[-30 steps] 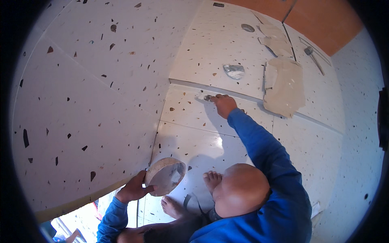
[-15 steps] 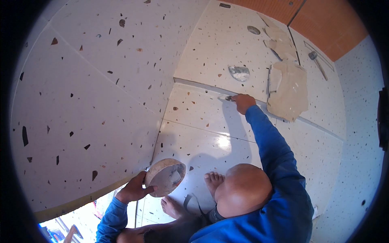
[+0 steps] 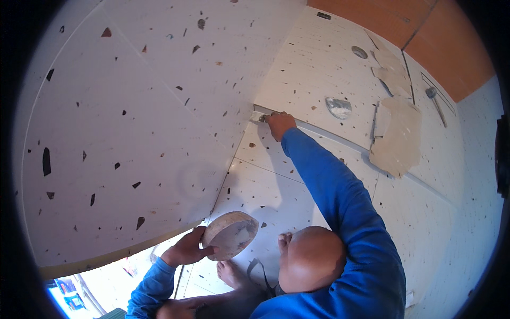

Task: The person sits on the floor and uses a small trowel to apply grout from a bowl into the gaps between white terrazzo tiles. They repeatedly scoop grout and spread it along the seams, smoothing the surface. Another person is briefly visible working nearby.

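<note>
My left hand grips the rim of a worn, rounded bowl with pale grey paste inside, thumb over the near side. The bowl is tilted above the floor beside the white speckled wall. My right hand reaches far forward, its fingers closed round a small flat-bladed scraper. The scraper is at the foot of the low step, close to the corner where step and wall meet. My fingers partly hide its handle.
On the raised tiled floor lie torn cardboard, a mallet and a silvery dish-like thing holding white matter. A round drain is farther back. Orange panels stand behind. My bent knee is close below my right arm.
My right hand has moved left along the step with the scraper, to the wall corner. The view has shifted, and the bowl in my left hand looks more tilted.
</note>
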`<state>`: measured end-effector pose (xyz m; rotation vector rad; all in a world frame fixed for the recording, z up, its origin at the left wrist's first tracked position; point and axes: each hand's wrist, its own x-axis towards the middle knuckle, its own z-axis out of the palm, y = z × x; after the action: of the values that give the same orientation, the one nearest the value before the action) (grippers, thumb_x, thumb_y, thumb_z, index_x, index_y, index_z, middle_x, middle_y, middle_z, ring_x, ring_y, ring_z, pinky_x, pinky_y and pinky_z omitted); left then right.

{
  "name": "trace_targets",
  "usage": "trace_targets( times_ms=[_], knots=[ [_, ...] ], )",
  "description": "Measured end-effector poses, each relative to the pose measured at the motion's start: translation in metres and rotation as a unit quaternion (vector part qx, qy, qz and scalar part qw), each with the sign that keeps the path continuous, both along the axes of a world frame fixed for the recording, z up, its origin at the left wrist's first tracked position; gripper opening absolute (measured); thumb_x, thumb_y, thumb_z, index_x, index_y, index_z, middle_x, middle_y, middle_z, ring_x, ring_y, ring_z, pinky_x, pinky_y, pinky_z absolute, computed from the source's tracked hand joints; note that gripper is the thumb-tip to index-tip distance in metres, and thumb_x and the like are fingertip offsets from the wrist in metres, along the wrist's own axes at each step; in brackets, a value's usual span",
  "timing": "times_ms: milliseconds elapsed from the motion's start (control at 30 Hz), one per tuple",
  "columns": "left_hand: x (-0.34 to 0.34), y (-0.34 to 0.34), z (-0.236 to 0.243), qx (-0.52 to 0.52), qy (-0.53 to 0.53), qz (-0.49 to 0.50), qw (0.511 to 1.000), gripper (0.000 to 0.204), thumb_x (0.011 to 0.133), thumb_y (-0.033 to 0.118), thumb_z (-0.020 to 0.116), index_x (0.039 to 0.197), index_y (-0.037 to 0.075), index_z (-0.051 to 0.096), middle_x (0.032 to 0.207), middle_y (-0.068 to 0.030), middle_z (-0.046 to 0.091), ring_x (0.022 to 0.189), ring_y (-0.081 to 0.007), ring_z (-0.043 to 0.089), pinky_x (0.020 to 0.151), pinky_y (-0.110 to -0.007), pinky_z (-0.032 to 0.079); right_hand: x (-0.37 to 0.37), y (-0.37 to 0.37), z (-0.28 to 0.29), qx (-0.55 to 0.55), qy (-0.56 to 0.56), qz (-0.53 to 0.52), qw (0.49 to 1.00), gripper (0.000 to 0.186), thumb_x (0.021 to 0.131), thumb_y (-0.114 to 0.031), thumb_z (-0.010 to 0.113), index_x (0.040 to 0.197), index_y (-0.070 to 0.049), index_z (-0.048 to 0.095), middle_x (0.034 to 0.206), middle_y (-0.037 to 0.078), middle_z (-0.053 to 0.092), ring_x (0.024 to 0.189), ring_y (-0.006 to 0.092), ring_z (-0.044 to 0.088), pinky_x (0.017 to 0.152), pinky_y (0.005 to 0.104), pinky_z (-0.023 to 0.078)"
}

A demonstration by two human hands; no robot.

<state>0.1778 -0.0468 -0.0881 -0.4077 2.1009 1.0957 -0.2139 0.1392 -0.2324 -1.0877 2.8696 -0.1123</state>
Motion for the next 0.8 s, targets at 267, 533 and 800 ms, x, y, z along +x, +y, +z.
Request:
trace_targets(
  times_ms=[267,533,800],
  knots=[
    [0.005,-0.001,0.008,0.001,-0.019,0.015,1.000,0.067,0.084,0.035,0.074,0.128,-0.007,0.044,0.117,-0.0248,0.060,0.114,-0.0345,0.058,0.098,-0.038,0.045,-0.027,0.013,-0.001,0.074,-0.062,-0.027,0.995,0.024,0.087,-0.017,0.059,0.108,-0.019,0.071,0.110,0.009,0.068,0.105,0.0309,0.064,0.084,0.0431,0.052],
    [-0.004,0.000,0.007,-0.011,-0.044,0.007,0.999,0.066,0.082,0.030,0.075,0.128,-0.007,0.045,0.123,-0.0220,0.057,0.121,-0.0318,0.054,0.102,-0.040,0.043,-0.001,-0.001,-0.013,-0.008,-0.020,0.001,1.000,0.027,0.087,-0.013,0.056,0.110,-0.015,0.069,0.107,0.013,0.066,0.101,0.0336,0.065,0.082,0.0437,0.053],
    [0.009,-0.008,0.006,0.008,-0.041,0.037,0.998,0.066,0.083,0.024,0.074,0.130,-0.008,0.043,0.126,-0.0226,0.056,0.122,-0.0314,0.053,0.104,-0.039,0.043,0.009,-0.001,0.004,0.010,-0.068,0.016,0.998,0.031,0.082,-0.006,0.055,0.110,-0.012,0.067,0.109,0.015,0.064,0.099,0.0372,0.063,0.082,0.0447,0.053]
  ],
)
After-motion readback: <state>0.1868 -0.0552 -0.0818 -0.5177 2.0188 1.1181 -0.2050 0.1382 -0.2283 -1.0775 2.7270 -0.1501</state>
